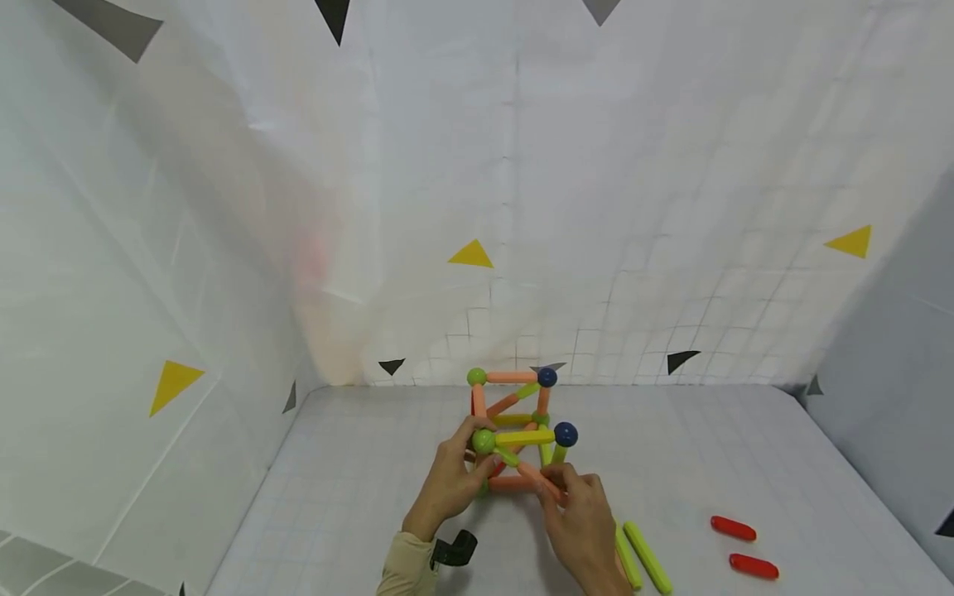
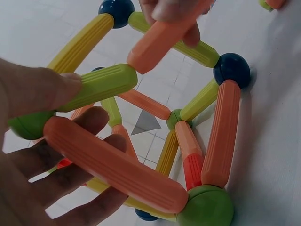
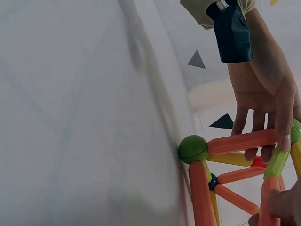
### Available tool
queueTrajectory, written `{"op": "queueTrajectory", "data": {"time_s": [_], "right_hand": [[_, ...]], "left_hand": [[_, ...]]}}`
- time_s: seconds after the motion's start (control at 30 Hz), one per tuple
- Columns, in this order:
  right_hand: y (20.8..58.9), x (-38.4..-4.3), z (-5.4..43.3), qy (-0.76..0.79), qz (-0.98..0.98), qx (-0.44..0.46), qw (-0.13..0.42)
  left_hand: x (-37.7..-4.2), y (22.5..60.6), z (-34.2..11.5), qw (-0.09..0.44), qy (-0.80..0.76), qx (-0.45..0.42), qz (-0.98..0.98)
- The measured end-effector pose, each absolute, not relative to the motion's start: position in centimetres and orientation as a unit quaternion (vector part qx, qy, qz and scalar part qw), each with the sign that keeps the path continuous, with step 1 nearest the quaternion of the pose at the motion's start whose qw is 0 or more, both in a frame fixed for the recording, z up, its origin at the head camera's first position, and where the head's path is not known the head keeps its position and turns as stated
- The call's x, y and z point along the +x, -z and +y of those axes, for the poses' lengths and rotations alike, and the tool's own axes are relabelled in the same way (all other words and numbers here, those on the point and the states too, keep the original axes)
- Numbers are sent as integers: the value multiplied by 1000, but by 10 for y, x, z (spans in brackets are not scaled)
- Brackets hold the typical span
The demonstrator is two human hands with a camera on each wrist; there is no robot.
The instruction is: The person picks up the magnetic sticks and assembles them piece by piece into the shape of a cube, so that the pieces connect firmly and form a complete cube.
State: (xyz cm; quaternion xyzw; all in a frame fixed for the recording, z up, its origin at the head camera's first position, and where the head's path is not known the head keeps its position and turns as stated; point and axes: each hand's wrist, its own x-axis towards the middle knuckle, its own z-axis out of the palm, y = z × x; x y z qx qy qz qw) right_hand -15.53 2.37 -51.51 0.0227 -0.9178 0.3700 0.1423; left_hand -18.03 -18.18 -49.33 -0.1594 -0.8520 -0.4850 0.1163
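Note:
A cube-like frame of coloured rods and balls stands between the hands. My left hand (image 1: 447, 480) grips it at the near upper left green ball (image 1: 484, 441), its thumb on a lime rod (image 2: 106, 84) joined to that ball. The left fingers pass behind an orange upright rod (image 2: 115, 165). In my right hand (image 1: 585, 517) an orange rod (image 2: 162, 44) is pinched between thumb and fingers. One end of it meets the lime rod's free end. A yellow rod (image 1: 525, 437) runs from the green ball to a dark blue ball (image 1: 566, 434).
Two lime rods (image 1: 647, 556) lie on the white table (image 1: 335, 497) beside my right wrist. Further right are two red rods (image 1: 754, 566). A white sheet with triangles (image 1: 471, 254) hangs behind, and side sheets bound the table.

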Motion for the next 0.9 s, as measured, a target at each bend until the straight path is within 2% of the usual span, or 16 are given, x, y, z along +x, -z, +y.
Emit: {"op": "queueTrajectory", "data": {"time_s": [0.23,0.33,0.9], "right_hand": [[527,-161,19,-314,-907,100,263],[529,-163,17,-288,-904,120,291],[530,-179,4,-300,-888,156,313]], "left_hand": [[-182,494,-182,121,484,-161,-852],[-181,494,-182,122,485,-163,-851],[-182,495,-183,120,488,-162,-849]]}}
